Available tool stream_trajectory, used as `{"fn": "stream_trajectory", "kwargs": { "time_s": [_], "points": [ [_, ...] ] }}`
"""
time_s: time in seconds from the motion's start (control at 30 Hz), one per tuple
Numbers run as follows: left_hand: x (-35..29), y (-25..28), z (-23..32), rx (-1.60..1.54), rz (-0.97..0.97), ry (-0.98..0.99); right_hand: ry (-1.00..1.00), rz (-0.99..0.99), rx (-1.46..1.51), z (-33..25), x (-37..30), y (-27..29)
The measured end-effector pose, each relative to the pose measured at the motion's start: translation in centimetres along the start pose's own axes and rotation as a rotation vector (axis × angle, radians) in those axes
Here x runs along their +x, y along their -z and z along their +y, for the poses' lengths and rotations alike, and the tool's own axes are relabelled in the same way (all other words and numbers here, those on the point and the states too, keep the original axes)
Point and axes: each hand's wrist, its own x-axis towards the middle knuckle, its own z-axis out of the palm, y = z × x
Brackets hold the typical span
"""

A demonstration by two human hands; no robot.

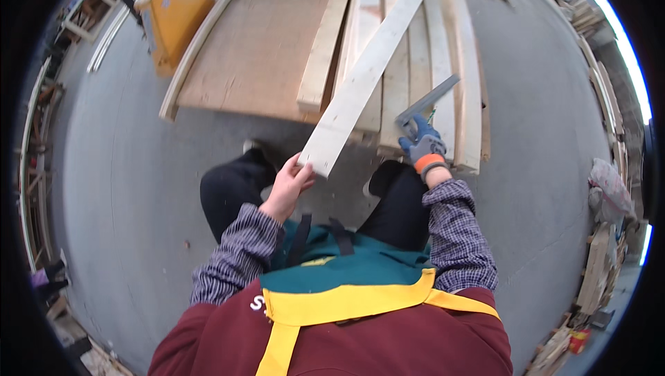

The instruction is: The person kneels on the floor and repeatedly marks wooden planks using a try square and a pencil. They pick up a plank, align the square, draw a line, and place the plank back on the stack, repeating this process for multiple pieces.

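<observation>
My bare left hand (289,185) pinches the near end of a long pale wooden board (364,78), thumb on top. The board slants away to the far right, lying across several other boards. In a blue and grey glove with an orange cuff, my right hand (424,144) grips a grey L-shaped carpenter's square (422,102). Its long arm points to the far right, over the boards on that side. Part of the square is hidden by the gloved fingers. Beneath lie thick pale planks (467,85), side by side with their ends toward me.
A broad brown wooden panel (242,50) lies under the planks, with a long wood strip (201,47) along its left edge. Beyond it stands a yellow metal object (173,26). Timber (599,265) is stacked along the right wall, near a plastic bag (609,189).
</observation>
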Motion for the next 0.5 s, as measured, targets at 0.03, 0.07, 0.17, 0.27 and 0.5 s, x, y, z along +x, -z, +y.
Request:
{"fn": "stream_trajectory", "kwargs": {
  "time_s": [0.03,0.07,0.17,0.27,0.5],
  "points": [
    [-0.4,-0.1,-0.6,-0.113,-0.03,0.046,0.042,-0.118,-0.003,0.5,-0.3,0.0],
    [-0.5,-0.3,-0.9,-0.134,-0.027,0.042,0.023,-0.096,-0.061,0.8,-0.7,-0.5],
    [-0.3,-0.4,-0.7,-0.22,-0.023,-0.013,0.158,0.013,-0.05,1.3,-0.4,-1.8],
    [0.3,1.2,0.2,-0.256,0.053,-0.033,0.203,0.038,0.081,1.5,-0.4,-2.2],
    [1.1,4.1,0.9,-0.463,0.063,-0.136,0.554,0.05,0.575,-5.4,-4.4,2.1]
  ]
}}
